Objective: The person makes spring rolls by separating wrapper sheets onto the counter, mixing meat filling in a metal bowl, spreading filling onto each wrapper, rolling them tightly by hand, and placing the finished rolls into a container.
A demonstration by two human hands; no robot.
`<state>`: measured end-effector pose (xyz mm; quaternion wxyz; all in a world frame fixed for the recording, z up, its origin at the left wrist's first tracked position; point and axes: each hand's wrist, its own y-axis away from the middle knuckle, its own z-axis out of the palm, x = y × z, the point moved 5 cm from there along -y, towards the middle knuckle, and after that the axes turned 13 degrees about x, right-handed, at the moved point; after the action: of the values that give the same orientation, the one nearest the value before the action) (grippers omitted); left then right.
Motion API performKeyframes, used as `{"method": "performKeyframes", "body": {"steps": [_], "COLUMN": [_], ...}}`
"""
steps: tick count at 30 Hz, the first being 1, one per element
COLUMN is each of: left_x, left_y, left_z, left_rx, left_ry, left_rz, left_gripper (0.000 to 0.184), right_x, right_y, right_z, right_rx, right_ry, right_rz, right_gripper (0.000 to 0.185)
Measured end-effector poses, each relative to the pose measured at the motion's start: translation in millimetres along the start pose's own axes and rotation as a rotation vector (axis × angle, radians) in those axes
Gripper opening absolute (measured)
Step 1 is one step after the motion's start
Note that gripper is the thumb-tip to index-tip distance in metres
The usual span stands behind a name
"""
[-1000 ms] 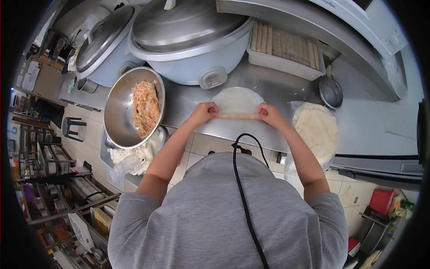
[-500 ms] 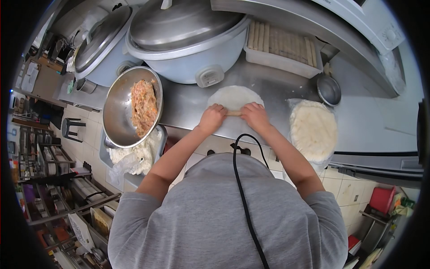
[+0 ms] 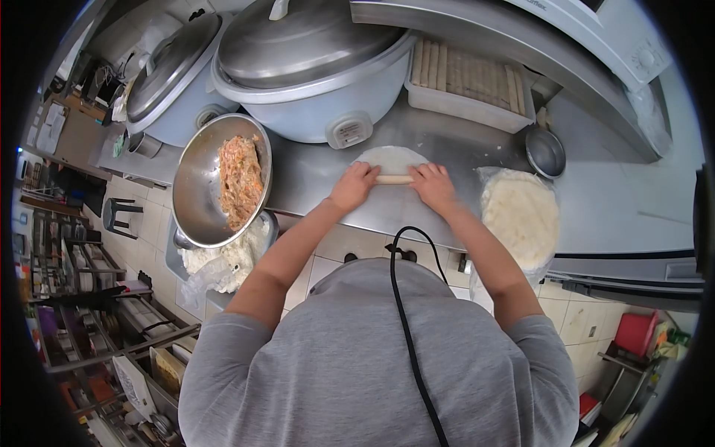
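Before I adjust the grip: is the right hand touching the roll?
Touching: the head view shows the right hand laid over the roll's end.

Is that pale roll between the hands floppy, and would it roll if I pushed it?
The roll would probably sag, since its sheet looks thin. Pushed forward, it would likely roll, being log-shaped, and might wind up more of the sheet lying flat beyond it.

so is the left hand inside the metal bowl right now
No, the left hand is on one end of the pale roll, with the metal bowl well apart from it.
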<state>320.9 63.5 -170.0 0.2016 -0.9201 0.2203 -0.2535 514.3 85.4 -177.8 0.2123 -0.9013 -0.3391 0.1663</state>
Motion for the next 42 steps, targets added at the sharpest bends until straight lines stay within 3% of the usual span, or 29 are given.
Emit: {"method": "performKeyframes", "body": {"steps": [2,5,6,8,9,12,18,21,23,28,32,34,36,37,40,42], "left_x": [-14,-25,-16,17,31,54,6,1,-2,9,28,33,36,36,37,39], "left_y": [10,21,22,20,26,22,-22,-37,-43,-15,6,11,13,13,13,13], "left_z": [-8,-23,-26,-31,-19,3,39,31,23,25,16,13,11,11,12,10], "left_rx": [0.032,-0.022,-0.022,0.161,0.079,-0.025,-0.047,0.064,0.059,0.21,0.169,0.163,0.153,0.154,0.142,0.137], "left_ry": [-0.045,-0.154,-0.154,-0.116,-0.091,-0.011,-0.191,-0.176,0.062,0.17,0.168,0.148,0.125,0.124,0.104,0.107], "left_rz": [0.087,-0.142,-0.144,0.039,0.117,0.151,0.128,0.108,-0.03,0.027,0.023,0.003,-0.003,-0.003,0.009,0.016], "left_gripper": [0.034,0.037,0.037,0.041,0.048,0.053,0.055,0.049,0.038,0.026,0.029,0.03,0.03,0.03,0.031,0.031], "right_x": [11,12,5,-6,-15,-25,-1,11,17,8,31,88,139,170,224,245], "right_y": [8,17,19,21,25,21,-24,-33,-31,-5,12,22,30,41,66,82], "right_z": [-13,-28,-34,-33,-23,-4,6,8,12,10,-39,-73,-125,-135,-156,-149], "right_rx": [0.017,-0.041,0.043,0.131,0.132,0.136,0.155,0.107,0.078,-0.026,-0.006,0.178,0.286,0.206,0.083,-0.338], "right_ry": [0.02,0.117,0.096,0.077,0.031,-0.043,-0.022,-0.026,0.031,0.045,-0.026,-0.008,0.238,0.386,0.575,0.641], "right_rz": [-0.01,0.088,0.09,0.088,0.009,-0.068,0.041,0.064,0.032,0.107,0.292,0.356,0.501,0.601,0.726,0.921], "right_gripper": [0.043,0.042,0.041,0.04,0.039,0.038,0.036,0.031,0.023,0.019,0.027,0.037,0.046,0.058,0.069,0.074]}}
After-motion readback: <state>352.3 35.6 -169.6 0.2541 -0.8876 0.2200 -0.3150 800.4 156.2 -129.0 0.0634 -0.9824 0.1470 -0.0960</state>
